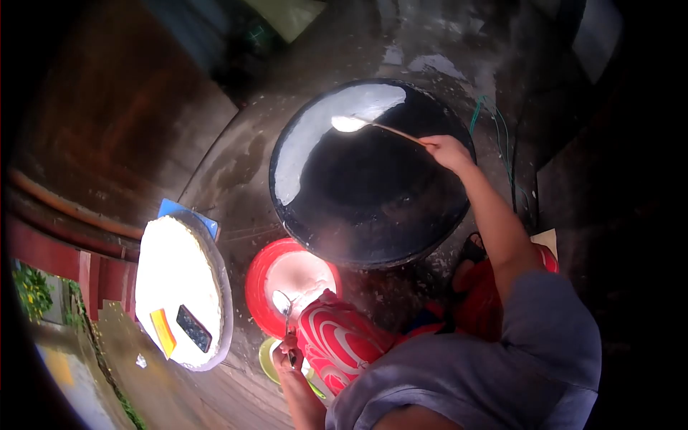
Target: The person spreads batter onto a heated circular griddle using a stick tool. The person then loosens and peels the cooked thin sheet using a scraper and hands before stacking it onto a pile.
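Observation:
My right hand (446, 153) grips the thin wooden handle of a long-handled spreader (394, 130). Its pale, rounded end rests at the inner edge of a curved band of white batter (297, 154). That band runs along the far and left side of a large round black griddle (380, 190). Lower down, my left hand (288, 352) is closed around the handle of a metal ladle (282, 301). The ladle's bowl is over a red basin (258, 279) of pale batter, at its near side; whether it touches the batter I cannot tell.
To the left stands a round white surface (175, 265), carrying a dark phone (193, 328) and a yellow-orange packet (163, 332). A blue flat object (188, 215) sticks out behind it. A yellow-green bowl (269, 358) is partly hidden beside my left hand. Green cord (494, 115) hangs right of the griddle.

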`<state>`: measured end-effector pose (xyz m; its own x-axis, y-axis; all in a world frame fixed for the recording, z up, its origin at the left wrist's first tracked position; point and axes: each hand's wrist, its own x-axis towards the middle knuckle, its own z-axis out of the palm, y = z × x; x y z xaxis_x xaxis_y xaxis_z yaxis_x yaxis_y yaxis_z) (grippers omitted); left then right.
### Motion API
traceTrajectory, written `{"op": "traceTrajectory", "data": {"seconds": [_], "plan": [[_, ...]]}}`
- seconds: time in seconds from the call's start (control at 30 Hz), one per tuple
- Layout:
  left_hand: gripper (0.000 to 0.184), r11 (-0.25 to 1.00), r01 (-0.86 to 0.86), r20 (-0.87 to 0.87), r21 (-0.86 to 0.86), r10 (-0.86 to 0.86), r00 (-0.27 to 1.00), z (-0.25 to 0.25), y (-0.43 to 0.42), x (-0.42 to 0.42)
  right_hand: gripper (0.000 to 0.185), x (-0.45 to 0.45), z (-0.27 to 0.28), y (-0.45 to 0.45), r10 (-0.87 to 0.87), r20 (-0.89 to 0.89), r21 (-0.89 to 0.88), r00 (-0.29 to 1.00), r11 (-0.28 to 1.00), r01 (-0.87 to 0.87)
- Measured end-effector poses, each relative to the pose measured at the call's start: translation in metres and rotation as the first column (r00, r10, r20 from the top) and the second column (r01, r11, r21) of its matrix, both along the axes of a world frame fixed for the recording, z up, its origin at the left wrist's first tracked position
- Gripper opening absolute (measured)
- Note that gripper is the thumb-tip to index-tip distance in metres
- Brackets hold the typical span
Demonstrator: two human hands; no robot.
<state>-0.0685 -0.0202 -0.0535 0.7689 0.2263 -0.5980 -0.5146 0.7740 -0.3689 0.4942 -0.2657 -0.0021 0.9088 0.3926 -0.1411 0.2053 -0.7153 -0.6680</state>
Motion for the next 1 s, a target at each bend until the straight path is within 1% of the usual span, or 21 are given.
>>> {"op": "traceTrajectory", "data": {"seconds": [0.03,0.1,0.17,0.2,0.23,0.3,0.33,0.37,0.43,0.5,0.57,0.6,0.63,0.67,0.7,0.77,0.83,0.87,0.9,0.97,1.0], "plan": [[0.029,1.0,0.007,-0.005,0.021,-0.007,1.0,0.002,-0.001,0.002,0.031,-0.013,0.013,-0.008,-0.154,0.051,-0.042,0.987,0.987,0.156],[0.028,0.999,0.007,-0.012,0.036,-0.007,1.0,0.001,-0.006,0.0,0.033,0.044,-0.099,-0.024,-0.258,-0.103,0.252,0.961,0.928,0.276],[0.028,0.998,0.052,-0.008,0.019,-0.052,0.999,0.005,-0.005,0.0,0.034,0.007,-0.084,0.006,-0.071,-0.044,0.347,0.997,0.934,0.082],[0.028,0.999,0.049,-0.007,0.019,-0.049,0.999,0.007,-0.006,0.002,0.033,-0.018,-0.055,0.027,-0.013,-0.045,0.228,0.999,0.973,0.023],[0.025,0.999,0.039,-0.024,0.018,-0.039,0.999,0.011,-0.008,0.006,0.031,-0.028,-0.047,0.043,0.05,0.021,0.187,0.999,0.981,-0.053],[0.02,1.0,0.02,-0.061,0.017,-0.019,0.998,0.018,-0.01,0.006,0.029,-0.028,-0.026,0.049,0.097,-0.094,0.128,0.991,0.988,-0.085],[0.021,1.0,0.023,-0.068,0.009,-0.022,0.997,0.012,-0.006,0.001,0.029,-0.03,-0.012,0.043,0.051,-0.098,0.143,0.994,0.989,-0.037],[0.021,1.0,0.013,-0.064,0.01,-0.013,0.998,0.009,-0.003,-0.002,0.029,-0.034,0.001,0.04,-0.035,-0.062,0.072,0.997,0.997,0.04],[0.019,0.997,0.079,-0.044,0.028,-0.077,0.996,0.003,-0.004,-0.008,0.028,0.003,-0.073,0.055,0.048,-0.096,0.234,0.994,0.972,-0.024],[0.017,0.998,0.059,-0.028,-0.005,-0.059,0.998,0.006,-0.004,-0.008,0.028,-0.034,-0.04,0.07,0.11,-0.024,0.077,0.994,0.991,-0.108],[0.017,0.998,0.052,-0.042,-0.022,-0.053,0.998,0.006,-0.005,-0.01,0.028,-0.049,-0.009,0.06,0.227,-0.006,0.039,0.974,0.973,-0.227],[0.017,0.999,0.053,-0.046,-0.009,-0.053,0.998,0.007,-0.006,-0.009,0.027,-0.046,-0.002,0.046,0.29,-0.017,0.047,0.957,0.956,-0.289],[0.017,0.999,0.052,-0.044,-0.011,-0.053,0.998,0.009,-0.006,-0.01,0.026,-0.043,0.001,0.027,0.301,-0.037,0.091,0.953,0.951,-0.297],[0.017,0.998,0.06,-0.051,0.001,-0.06,0.997,0.01,-0.006,-0.011,0.026,-0.052,0.019,0.008,0.223,-0.041,0.042,0.974,0.974,-0.221],[0.017,0.998,0.065,-0.057,0.013,-0.064,0.996,0.009,-0.006,-0.011,0.028,-0.055,0.011,-0.006,0.041,0.088,-0.022,0.995,0.999,-0.039],[0.017,0.998,0.059,-0.084,0.017,-0.058,0.995,0.004,-0.005,-0.013,0.033,-0.023,-0.051,-0.027,-0.183,0.087,0.084,0.979,0.981,0.176],[0.017,0.998,0.063,-0.122,0.031,-0.059,0.991,0.005,-0.003,-0.013,0.039,-0.026,-0.094,-0.006,-0.045,-0.019,0.371,0.999,0.927,0.049],[0.016,0.995,0.091,-0.118,0.033,-0.086,0.989,0.007,-0.003,-0.012,0.041,-0.048,-0.078,0.016,0.047,-0.022,0.354,0.999,0.934,-0.036],[0.016,0.992,0.117,-0.114,0.036,-0.112,0.987,0.007,-0.003,-0.012,0.038,-0.077,-0.037,0.036,0.164,-0.01,0.187,0.986,0.969,-0.159],[0.016,0.994,0.104,-0.094,0.026,-0.101,0.99,0.006,-0.003,-0.012,0.034,-0.095,-0.018,0.054,0.238,0.085,0.079,0.967,0.966,-0.245],[0.016,0.994,0.109,-0.109,0.022,-0.106,0.988,0.011,-0.005,-0.008,0.032,-0.089,-0.013,0.052,0.276,-0.032,0.12,0.961,0.955,-0.27]]}}
